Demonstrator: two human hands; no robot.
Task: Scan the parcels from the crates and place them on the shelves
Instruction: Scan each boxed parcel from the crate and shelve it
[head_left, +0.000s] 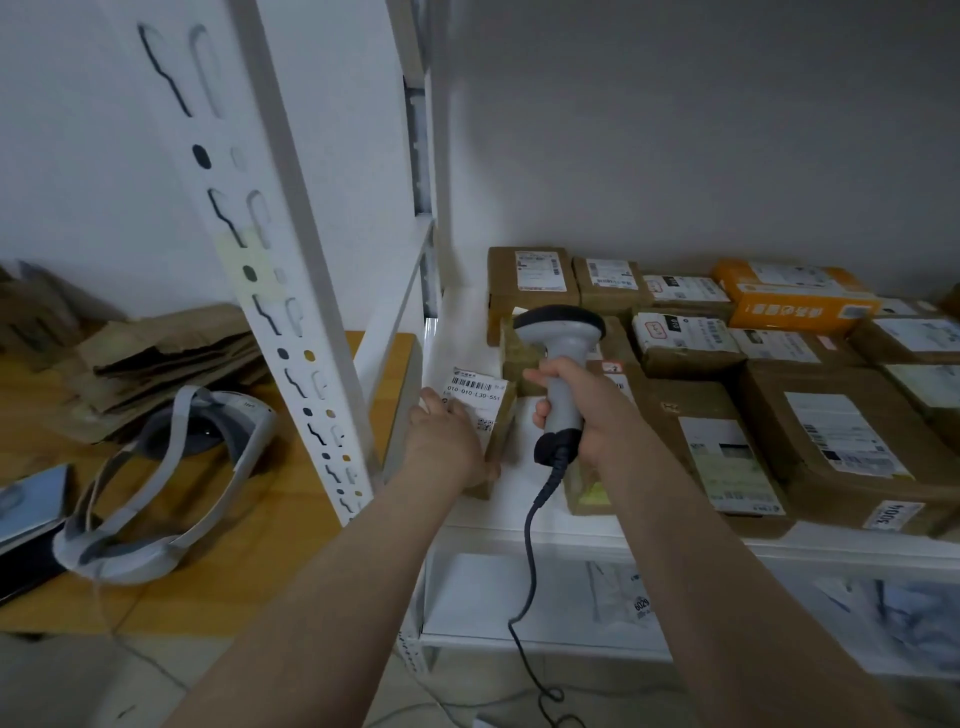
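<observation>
My left hand (448, 441) holds a small brown parcel (493, 415) with a white barcode label at the left end of the white shelf (467, 338), its thumb below the parcel and fingers on the label side. My right hand (582, 410) grips the grey handle of a barcode scanner (563, 353), its dark head up and its cable hanging down to the floor. The scanner hovers just right of the parcel, over the shelf. Several brown cardboard parcels (841, 441) with white labels cover the rest of the shelf.
An orange box (789, 299) lies on parcels at the back right. A perforated white upright (291, 291) stands left of my left arm. Left of it, a wooden table (208, 519) carries a headset (171, 467) and flattened cardboard (156, 353). Grey bags (623, 597) lie on the lower shelf.
</observation>
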